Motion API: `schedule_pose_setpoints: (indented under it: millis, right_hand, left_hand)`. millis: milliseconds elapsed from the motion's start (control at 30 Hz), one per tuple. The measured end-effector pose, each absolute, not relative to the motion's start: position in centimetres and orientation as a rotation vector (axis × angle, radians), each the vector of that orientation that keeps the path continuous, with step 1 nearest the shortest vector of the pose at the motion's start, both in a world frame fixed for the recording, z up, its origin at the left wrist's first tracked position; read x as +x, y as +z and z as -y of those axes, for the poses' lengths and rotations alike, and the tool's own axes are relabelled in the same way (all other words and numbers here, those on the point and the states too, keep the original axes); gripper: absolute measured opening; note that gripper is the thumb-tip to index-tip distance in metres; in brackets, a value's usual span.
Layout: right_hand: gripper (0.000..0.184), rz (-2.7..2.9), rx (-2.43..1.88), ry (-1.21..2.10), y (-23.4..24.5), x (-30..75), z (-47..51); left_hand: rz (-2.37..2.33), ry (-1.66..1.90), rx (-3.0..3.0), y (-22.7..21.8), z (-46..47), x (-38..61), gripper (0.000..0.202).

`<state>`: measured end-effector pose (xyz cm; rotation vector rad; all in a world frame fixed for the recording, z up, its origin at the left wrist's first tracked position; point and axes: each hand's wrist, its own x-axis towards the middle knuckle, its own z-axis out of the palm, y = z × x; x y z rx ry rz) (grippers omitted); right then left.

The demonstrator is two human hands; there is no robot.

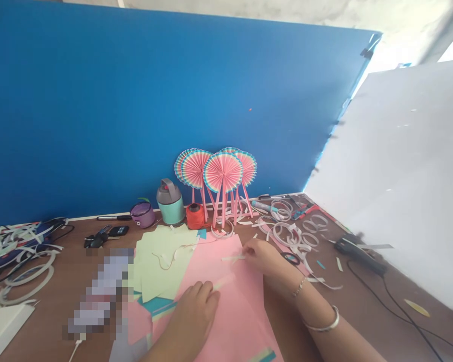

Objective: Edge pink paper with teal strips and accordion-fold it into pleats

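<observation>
On pink paper (245,314), resting left hand (197,310), fingers bent, close together; poising right hand (263,255) at pale strip (232,258), fingers narrow; cannot tell grip of either. Facing paper fans (223,172).

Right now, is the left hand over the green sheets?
No, the left hand is over the pink paper, with the green sheets beyond it.

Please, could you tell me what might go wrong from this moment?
The loose string lies over the green sheets, so it might tangle. White coils lie near the right hand, which might knock them. The left hand appears to rest on the pink paper and could crease it.
</observation>
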<state>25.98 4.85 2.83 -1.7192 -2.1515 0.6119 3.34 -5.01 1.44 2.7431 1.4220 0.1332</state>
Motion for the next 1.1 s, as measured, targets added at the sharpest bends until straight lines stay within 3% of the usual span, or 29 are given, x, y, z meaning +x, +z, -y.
schedule_pose_setpoints:
  millis: [133, 400, 667, 1100]
  right_hand:
    - [0.015, 2.189, -1.610, 0.337, 2.2, 24.9, -4.6]
    - [0.004, 2.180, -1.501, 0.494, 0.3, 23.0, -4.8]
    - [0.012, 2.192, -1.456, 0.530, 0.2, 22.7, -4.9]
    - [0.008, 2.181, -1.488, 0.548, 0.6, 22.2, -4.5]
  left_hand:
    - [-1.409, 0.131, 2.722, 1.8, 5.1, 3.4, 0.027]
    - [-1.426, 0.148, 2.735, 1.8, 5.1, 3.3, 0.026]
    - [-1.340, 0.243, 2.807, 1.1, 4.9, 3.1, 0.027]
    - [-1.333, 0.185, 2.782, 1.1, 4.9, 3.1, 0.028]
